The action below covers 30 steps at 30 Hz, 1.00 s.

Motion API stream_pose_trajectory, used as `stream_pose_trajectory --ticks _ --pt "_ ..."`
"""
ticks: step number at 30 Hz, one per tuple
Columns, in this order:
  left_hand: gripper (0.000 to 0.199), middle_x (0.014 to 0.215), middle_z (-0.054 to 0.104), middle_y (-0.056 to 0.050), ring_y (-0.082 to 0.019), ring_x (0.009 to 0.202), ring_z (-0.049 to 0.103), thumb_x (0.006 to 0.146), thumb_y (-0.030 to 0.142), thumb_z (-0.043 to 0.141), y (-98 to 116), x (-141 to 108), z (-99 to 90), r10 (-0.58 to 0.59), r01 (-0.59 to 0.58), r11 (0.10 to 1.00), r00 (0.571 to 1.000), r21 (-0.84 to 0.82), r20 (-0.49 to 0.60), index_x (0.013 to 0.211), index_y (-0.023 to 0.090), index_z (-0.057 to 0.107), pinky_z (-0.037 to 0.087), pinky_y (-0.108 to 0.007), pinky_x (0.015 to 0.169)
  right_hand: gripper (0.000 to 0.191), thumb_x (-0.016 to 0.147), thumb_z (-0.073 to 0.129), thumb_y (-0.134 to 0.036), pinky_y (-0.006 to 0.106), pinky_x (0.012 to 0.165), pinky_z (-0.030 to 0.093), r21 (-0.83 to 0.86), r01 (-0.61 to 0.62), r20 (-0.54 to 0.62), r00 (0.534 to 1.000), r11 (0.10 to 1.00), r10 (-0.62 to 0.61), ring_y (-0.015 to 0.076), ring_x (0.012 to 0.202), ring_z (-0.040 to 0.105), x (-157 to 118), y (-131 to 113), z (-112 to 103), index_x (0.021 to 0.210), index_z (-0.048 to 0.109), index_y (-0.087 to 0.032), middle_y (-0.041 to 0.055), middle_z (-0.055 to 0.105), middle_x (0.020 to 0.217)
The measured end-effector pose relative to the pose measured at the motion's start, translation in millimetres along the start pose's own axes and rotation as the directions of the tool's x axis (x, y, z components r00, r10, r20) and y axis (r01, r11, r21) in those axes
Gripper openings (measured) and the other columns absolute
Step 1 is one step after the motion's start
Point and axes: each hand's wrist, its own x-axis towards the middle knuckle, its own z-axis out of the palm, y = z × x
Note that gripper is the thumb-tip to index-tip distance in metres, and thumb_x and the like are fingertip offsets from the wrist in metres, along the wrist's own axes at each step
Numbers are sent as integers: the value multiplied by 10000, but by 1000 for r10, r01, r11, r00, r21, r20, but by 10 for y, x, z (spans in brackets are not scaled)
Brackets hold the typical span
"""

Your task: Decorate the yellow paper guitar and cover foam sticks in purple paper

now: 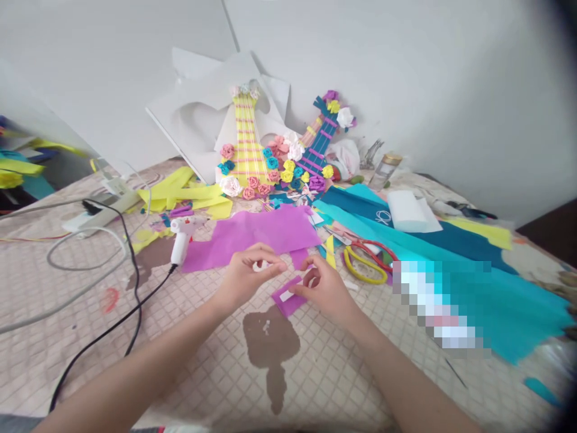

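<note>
My left hand is raised over the table, thumb and forefinger pinched together; anything between their tips is too small to make out. My right hand has its fingers curled, with the thumb at a small white strip on a small purple piece. Whether the fingers grip the strip or only touch it is unclear. Behind both hands lies a larger purple sheet. A white glue gun stands left of my left hand. Scissors with red and yellow handles lie right of my right hand.
Two flower-trimmed guitar shapes, one yellow and one blue, lean at the back. Teal sheets cover the right side. A black cord and a power strip lie at left. A glass jar stands behind.
</note>
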Motion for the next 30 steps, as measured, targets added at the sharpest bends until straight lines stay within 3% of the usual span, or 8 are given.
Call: stream_pose_trajectory --ticks 4,8,11,14,17,21,25,30 --pt "287 638 555 4 -122 607 512 811 410 490 112 136 -240 39 -10 965 994 262 -105 656 176 548 395 -241 570 244 680 652 -326 259 535 429 -3 47 -53 997 999 -47 108 580 539 58 68 -51 830 495 -215 -5 549 872" --pt "379 514 408 26 -117 520 416 866 370 349 159 438 -602 81 20 885 977 465 -195 535 190 383 327 -252 537 272 739 571 -357 259 519 439 2 67 -120 991 998 -66 114 586 547 88 113 -68 953 483 -214 19 536 916" --pt "401 459 361 26 -126 488 367 822 384 465 51 774 -833 97 67 779 969 623 -225 484 192 368 263 -273 527 299 749 544 -361 257 512 444 0 69 -139 988 998 -68 115 575 546 105 126 -65 999 475 -211 19 533 900" --pt "335 506 468 -11 -171 571 469 786 339 541 -134 1115 -918 89 95 696 972 712 -217 505 185 444 301 -287 574 298 750 527 -347 258 519 450 -17 54 -144 988 998 -56 120 583 549 140 135 -75 1004 477 -198 20 542 883" --pt "40 792 621 -78 -231 823 549 740 192 581 -263 1367 -857 114 53 650 980 758 -166 710 166 578 369 -315 716 287 751 512 -329 263 529 448 -60 33 -151 988 998 -42 123 575 542 177 136 -119 995 488 -181 22 561 846" --pt "298 1185 541 -142 -284 1139 438 773 163 529 -244 1420 -641 172 -37 628 981 777 -92 1069 148 556 319 -407 933 133 733 529 -275 270 545 433 -162 33 -44 998 986 -40 137 563 545 161 104 -202 814 582 -183 13 614 711" --pt "287 1127 589 -114 -237 1077 499 854 252 432 -112 1070 -341 171 -170 649 982 742 76 1088 151 565 347 -369 936 90 721 571 -251 279 576 408 -257 69 112 993 964 -41 152 593 552 93 75 -227 691 628 -189 13 639 666" --pt "191 800 675 -16 -143 727 596 831 276 475 -44 361 29 62 -302 713 926 633 372 820 189 645 436 -235 655 101 660 652 -203 280 618 392 -330 108 181 982 938 -49 163 664 546 77 99 -196 760 647 -185 9 622 718"
